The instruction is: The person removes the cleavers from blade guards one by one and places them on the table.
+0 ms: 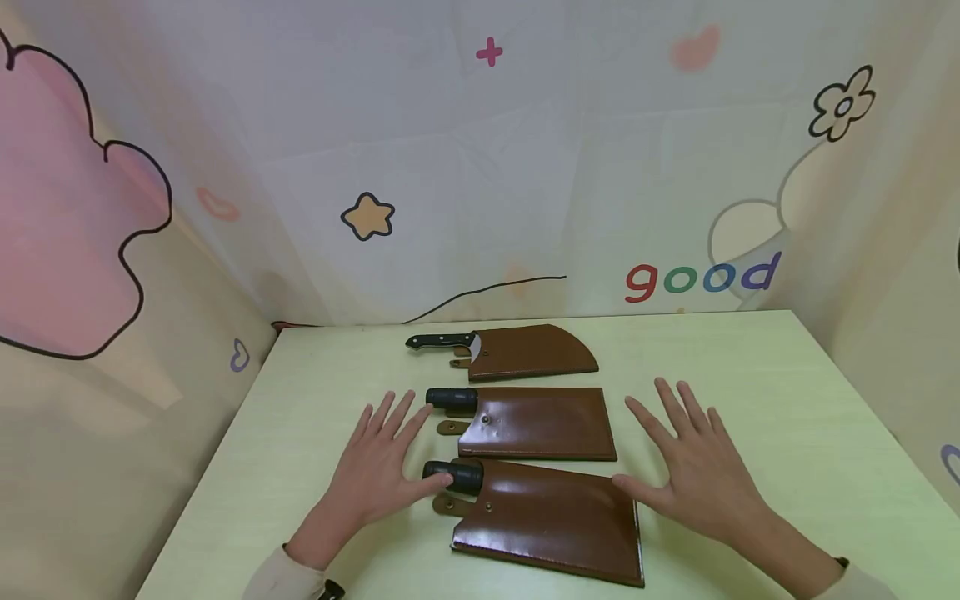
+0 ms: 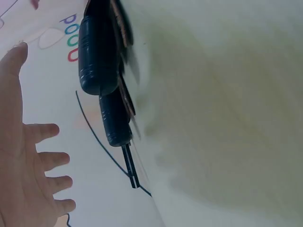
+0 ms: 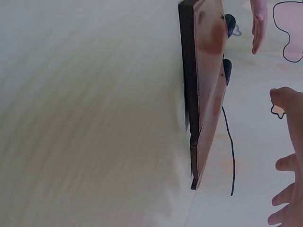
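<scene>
Three cleavers in brown leather sheaths lie in a column on the table, handles to the left. The nearest cleaver's sheath is slightly slanted; its black handle shows large in the left wrist view. Behind it lies the middle sheathed cleaver, also with a rounded black handle. Farthest back, a third cleaver with a riveted black handle sits in a curved sheath. My left hand hovers left of the handles, fingers spread, holding nothing. On the other side, my right hand is spread beside the sheaths' right ends, also holding nothing.
The pale green table ends at a printed cloth backdrop behind, with cloth walls on the left and right. Small snap straps stick out from the sheaths beside the handles.
</scene>
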A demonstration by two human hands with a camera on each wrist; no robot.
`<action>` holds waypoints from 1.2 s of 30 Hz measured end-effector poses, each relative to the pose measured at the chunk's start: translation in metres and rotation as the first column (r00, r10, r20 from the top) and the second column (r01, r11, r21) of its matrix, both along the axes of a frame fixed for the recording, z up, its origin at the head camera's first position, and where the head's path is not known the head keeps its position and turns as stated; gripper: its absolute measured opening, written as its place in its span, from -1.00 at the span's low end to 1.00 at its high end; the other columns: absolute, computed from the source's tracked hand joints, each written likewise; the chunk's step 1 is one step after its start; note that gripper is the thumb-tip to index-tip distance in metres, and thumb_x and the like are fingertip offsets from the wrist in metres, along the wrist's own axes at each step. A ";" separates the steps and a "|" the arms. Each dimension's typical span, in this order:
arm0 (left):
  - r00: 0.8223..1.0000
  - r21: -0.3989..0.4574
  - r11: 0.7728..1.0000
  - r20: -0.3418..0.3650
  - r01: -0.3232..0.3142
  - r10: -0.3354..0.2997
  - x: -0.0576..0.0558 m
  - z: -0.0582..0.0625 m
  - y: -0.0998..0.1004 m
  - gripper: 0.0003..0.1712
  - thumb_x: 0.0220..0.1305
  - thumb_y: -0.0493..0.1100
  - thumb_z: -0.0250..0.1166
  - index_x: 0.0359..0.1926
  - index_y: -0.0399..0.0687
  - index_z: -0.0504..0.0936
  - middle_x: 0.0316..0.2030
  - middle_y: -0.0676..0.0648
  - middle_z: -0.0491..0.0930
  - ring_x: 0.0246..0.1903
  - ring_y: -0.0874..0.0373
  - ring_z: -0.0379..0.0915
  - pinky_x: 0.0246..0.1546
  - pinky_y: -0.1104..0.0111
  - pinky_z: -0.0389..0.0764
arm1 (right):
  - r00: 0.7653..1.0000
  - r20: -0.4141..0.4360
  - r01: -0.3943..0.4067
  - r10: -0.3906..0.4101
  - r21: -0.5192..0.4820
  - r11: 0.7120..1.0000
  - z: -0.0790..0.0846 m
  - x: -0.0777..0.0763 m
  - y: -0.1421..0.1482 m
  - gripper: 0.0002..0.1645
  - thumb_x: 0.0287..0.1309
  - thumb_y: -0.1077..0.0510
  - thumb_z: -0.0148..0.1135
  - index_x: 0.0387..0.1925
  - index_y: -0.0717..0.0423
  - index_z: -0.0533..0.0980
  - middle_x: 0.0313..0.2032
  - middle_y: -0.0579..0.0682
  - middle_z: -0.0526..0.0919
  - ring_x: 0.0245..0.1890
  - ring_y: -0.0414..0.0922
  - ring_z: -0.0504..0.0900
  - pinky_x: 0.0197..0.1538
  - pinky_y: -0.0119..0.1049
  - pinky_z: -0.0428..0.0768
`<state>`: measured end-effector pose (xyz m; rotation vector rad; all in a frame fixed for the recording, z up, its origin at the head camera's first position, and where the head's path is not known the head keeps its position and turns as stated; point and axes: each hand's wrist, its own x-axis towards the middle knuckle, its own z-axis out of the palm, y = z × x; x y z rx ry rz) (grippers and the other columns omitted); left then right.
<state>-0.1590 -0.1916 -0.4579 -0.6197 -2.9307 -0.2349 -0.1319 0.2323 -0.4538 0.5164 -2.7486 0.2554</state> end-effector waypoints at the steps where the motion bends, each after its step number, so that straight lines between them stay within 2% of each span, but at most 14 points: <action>1: 1.000 0.003 1.000 0.004 0.011 -0.011 0.001 0.000 0.000 0.16 0.15 0.65 0.12 0.58 0.09 0.23 0.59 -0.14 0.07 0.58 -0.19 -0.13 0.49 -0.14 -0.05 | 1.000 0.004 -0.006 0.006 0.001 1.000 0.000 0.002 0.000 0.14 0.03 -0.53 0.32 0.53 -0.13 0.25 0.55 0.27 0.11 0.54 0.30 0.02 0.26 0.49 0.22; 5: 0.998 0.010 0.999 0.033 0.051 -0.051 0.002 -0.002 -0.002 0.15 0.16 0.65 0.10 0.58 0.11 0.22 0.58 -0.13 0.09 0.57 -0.17 -0.09 0.49 -0.14 -0.01 | 0.999 0.030 -0.038 0.038 0.006 0.999 -0.002 0.007 -0.001 0.13 0.05 -0.52 0.32 0.53 -0.13 0.25 0.56 0.23 0.11 0.55 0.27 0.02 0.26 0.46 0.26; 10: 0.989 0.076 0.991 0.083 0.113 -0.119 0.001 -0.005 -0.004 0.11 0.17 0.57 0.21 0.57 0.07 0.25 0.57 -0.10 0.14 0.56 -0.15 -0.02 0.48 -0.11 0.04 | 0.994 0.076 -0.082 0.081 0.008 0.997 -0.006 0.015 -0.005 0.12 0.07 -0.56 0.28 0.52 -0.13 0.28 0.56 0.18 0.11 0.52 0.28 0.08 0.28 0.42 0.29; 15: 0.972 0.153 0.974 0.138 0.168 -0.189 -0.001 -0.008 -0.006 0.05 0.19 0.47 0.30 0.55 0.06 0.29 0.52 -0.11 0.25 0.51 -0.19 0.09 0.43 -0.16 0.14 | 0.985 0.111 -0.129 0.129 -0.009 0.992 -0.013 0.022 -0.009 0.14 0.04 -0.59 0.29 0.52 -0.14 0.29 0.56 0.14 0.14 0.51 0.27 0.14 0.26 0.39 0.34; 20: 0.948 0.219 0.957 0.209 0.192 -0.238 -0.004 -0.011 -0.006 0.01 0.20 0.43 0.34 0.53 0.05 0.32 0.50 -0.09 0.29 0.50 -0.15 0.13 0.40 -0.17 0.18 | 0.977 0.132 -0.168 0.170 -0.023 0.985 -0.021 0.025 -0.011 0.18 -0.02 -0.62 0.30 0.52 -0.14 0.30 0.53 0.16 0.20 0.48 0.28 0.19 0.24 0.38 0.37; 26: 0.934 0.226 0.955 0.254 0.195 -0.251 -0.002 -0.013 -0.004 0.00 0.20 0.46 0.31 0.50 0.04 0.36 0.49 -0.16 0.29 0.48 -0.17 0.16 0.39 -0.16 0.22 | 0.962 0.205 -0.177 0.179 -0.030 0.984 -0.026 0.028 -0.011 0.27 -0.09 -0.71 0.24 0.54 -0.14 0.26 0.53 0.17 0.21 0.49 0.27 0.20 0.28 0.34 0.37; 32: 0.925 0.214 0.957 0.284 0.196 -0.253 -0.003 -0.017 -0.002 -0.05 0.22 0.46 0.29 0.46 0.04 0.42 0.43 -0.12 0.40 0.42 -0.13 0.29 0.36 -0.09 0.31 | 0.959 0.211 -0.187 0.190 -0.033 0.982 -0.033 0.033 -0.012 0.41 -0.22 -0.79 0.19 0.51 -0.03 0.29 0.50 0.17 0.27 0.46 0.24 0.29 0.30 0.23 0.40; 36: 0.908 0.215 0.960 0.340 0.177 -0.243 -0.005 -0.019 0.000 -0.07 0.24 0.48 0.27 0.44 0.04 0.44 0.37 -0.10 0.48 0.37 -0.09 0.37 0.34 -0.06 0.36 | 0.955 0.234 -0.179 0.179 -0.025 0.984 -0.034 0.036 -0.015 0.50 -0.34 -0.85 0.15 0.51 -0.01 0.28 0.45 0.15 0.34 0.39 0.21 0.39 0.24 0.18 0.47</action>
